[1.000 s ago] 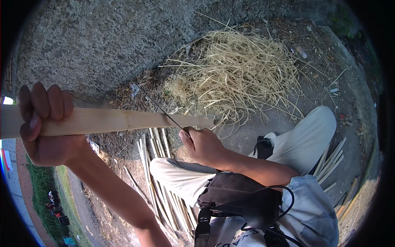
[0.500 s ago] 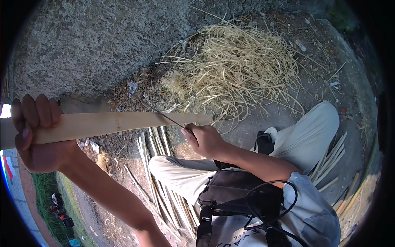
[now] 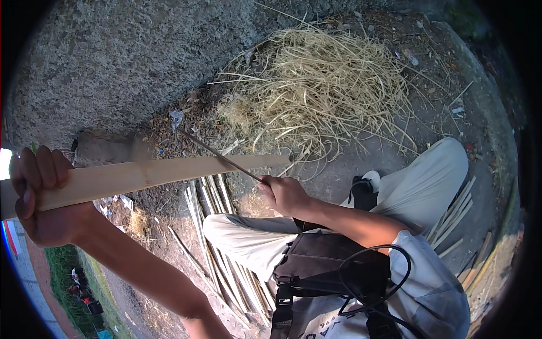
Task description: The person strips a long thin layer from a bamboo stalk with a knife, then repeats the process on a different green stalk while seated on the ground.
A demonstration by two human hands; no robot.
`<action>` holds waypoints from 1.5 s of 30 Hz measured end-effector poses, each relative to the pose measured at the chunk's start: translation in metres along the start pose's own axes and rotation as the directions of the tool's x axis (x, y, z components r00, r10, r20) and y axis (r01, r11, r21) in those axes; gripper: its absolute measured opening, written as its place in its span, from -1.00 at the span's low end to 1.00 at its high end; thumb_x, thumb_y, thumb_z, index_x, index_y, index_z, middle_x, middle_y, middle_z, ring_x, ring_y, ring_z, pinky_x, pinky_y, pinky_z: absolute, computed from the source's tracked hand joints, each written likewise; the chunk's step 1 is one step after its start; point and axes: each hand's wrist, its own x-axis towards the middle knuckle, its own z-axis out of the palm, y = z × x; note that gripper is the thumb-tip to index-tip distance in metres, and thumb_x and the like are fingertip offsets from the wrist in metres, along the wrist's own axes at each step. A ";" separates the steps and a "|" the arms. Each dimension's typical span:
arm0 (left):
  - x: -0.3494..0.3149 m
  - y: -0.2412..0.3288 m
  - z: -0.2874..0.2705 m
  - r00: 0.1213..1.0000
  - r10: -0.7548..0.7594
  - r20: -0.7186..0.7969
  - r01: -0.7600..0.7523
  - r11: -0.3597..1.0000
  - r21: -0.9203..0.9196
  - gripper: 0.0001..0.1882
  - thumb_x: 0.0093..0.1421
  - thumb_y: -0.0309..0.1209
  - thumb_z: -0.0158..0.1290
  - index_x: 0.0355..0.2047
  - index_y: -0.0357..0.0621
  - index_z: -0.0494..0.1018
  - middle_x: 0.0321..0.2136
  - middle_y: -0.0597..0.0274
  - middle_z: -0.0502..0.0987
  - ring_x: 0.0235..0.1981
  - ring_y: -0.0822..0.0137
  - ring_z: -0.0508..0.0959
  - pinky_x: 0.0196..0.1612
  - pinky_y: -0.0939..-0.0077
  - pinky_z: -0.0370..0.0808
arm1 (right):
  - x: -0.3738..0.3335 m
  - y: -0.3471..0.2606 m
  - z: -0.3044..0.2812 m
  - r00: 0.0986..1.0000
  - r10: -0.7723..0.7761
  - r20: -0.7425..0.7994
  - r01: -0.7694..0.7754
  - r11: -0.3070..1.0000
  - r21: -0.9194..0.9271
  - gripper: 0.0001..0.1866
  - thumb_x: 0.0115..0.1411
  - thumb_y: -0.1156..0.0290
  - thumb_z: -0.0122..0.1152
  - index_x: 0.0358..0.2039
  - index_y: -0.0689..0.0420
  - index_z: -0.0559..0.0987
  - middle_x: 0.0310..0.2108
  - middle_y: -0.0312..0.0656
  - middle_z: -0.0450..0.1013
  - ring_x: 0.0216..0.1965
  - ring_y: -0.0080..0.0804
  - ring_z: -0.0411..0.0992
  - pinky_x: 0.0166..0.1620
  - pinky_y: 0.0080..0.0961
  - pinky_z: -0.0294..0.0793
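Observation:
My left hand [image 3: 53,217] is wrapped round a long, pale, flat bamboo strip [image 3: 141,175] near the left edge. The strip reaches rightward and narrows toward its far end, above my right hand. My right hand [image 3: 288,196] is closed on the handle of a knife [image 3: 204,147], whose thin dark blade shows almost edge-on. The blade lies slantwise across the bamboo strip, pointing up and to the left. The knife's handle is mostly hidden inside my fingers.
A large heap of pale shavings [image 3: 333,85] lies on the ground beyond my legs. Split bamboo sticks [image 3: 217,248] lie beside and under my left leg, others [image 3: 454,212] at the right. A rough concrete block [image 3: 130,62] stands at the upper left. A black bag [image 3: 333,263] rests in my lap.
My left hand has dropped a little, tilting the strip's near end downward. My right hand and the knife have shifted slightly right and down along the strip.

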 end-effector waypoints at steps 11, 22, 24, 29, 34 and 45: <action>-0.009 0.007 -0.016 0.998 -0.003 -0.069 0.006 0.999 0.035 -0.79 -0.12 -0.58 -0.12 -0.59 -0.08 0.05 -0.62 0.34 0.01 -0.61 0.46 0.00 -0.51 0.54 0.03 | 0.008 -0.004 -0.002 0.954 0.240 0.182 -0.226 0.969 -0.095 -0.51 0.30 0.17 -0.15 -0.57 0.30 0.50 -0.71 0.12 0.39 -0.61 0.10 0.43 -0.51 -0.09 0.39; -0.017 0.016 -0.040 0.988 0.002 -0.156 0.013 0.995 0.098 -0.76 -0.17 -0.56 -0.11 -0.60 -0.07 0.02 -0.61 0.34 -0.01 -0.60 0.45 0.01 -0.50 0.52 0.04 | -0.006 0.057 0.022 0.874 0.452 0.178 -0.414 0.885 -0.215 -0.55 0.27 0.22 -0.11 -0.61 0.29 0.49 -0.65 0.16 0.42 -0.56 0.13 0.44 -0.43 -0.05 0.40; -0.020 0.026 -0.046 0.968 -0.001 -0.250 0.043 0.986 0.162 -0.74 -0.23 -0.53 -0.07 -0.66 -0.05 0.02 -0.62 0.32 0.01 -0.58 0.42 0.04 -0.48 0.50 0.08 | 0.004 0.040 0.019 0.912 0.359 0.198 -0.328 0.929 -0.171 -0.56 0.27 0.22 -0.11 -0.59 0.28 0.50 -0.62 0.15 0.43 -0.54 0.13 0.44 -0.43 -0.05 0.39; -0.017 0.023 -0.048 0.985 0.016 -0.169 0.004 0.993 0.117 -0.74 -0.24 -0.55 -0.09 -0.64 -0.06 0.01 -0.61 0.32 0.01 -0.59 0.43 0.04 -0.49 0.52 0.06 | -0.052 0.162 0.035 0.717 0.579 0.389 -0.404 0.800 -0.444 -0.69 0.21 0.29 -0.06 -0.34 0.30 0.52 -0.52 0.22 0.46 -0.41 0.15 0.49 -0.31 -0.09 0.48; -0.030 0.032 -0.057 0.985 0.003 -0.172 0.029 0.983 0.180 -0.73 -0.25 -0.56 -0.11 -0.60 -0.05 0.00 -0.61 0.34 0.00 -0.61 0.44 0.02 -0.50 0.52 0.04 | -0.068 0.170 0.026 0.640 0.729 0.244 -0.548 0.655 -0.521 -0.61 0.24 0.21 -0.11 -0.32 0.28 0.57 -0.53 0.15 0.47 -0.38 0.11 0.48 -0.27 -0.07 0.47; -0.028 0.008 -0.054 0.714 0.273 -0.645 0.108 0.867 0.487 -0.78 0.18 -0.45 -0.18 -0.21 -0.33 0.19 -0.06 -0.08 0.33 -0.15 0.17 0.35 -0.10 0.28 0.39 | 0.000 0.093 0.015 0.686 0.702 0.189 -0.679 0.712 -0.181 -0.63 0.23 0.17 -0.08 -0.32 0.29 0.44 -0.52 0.15 0.46 -0.37 0.12 0.47 -0.26 -0.03 0.43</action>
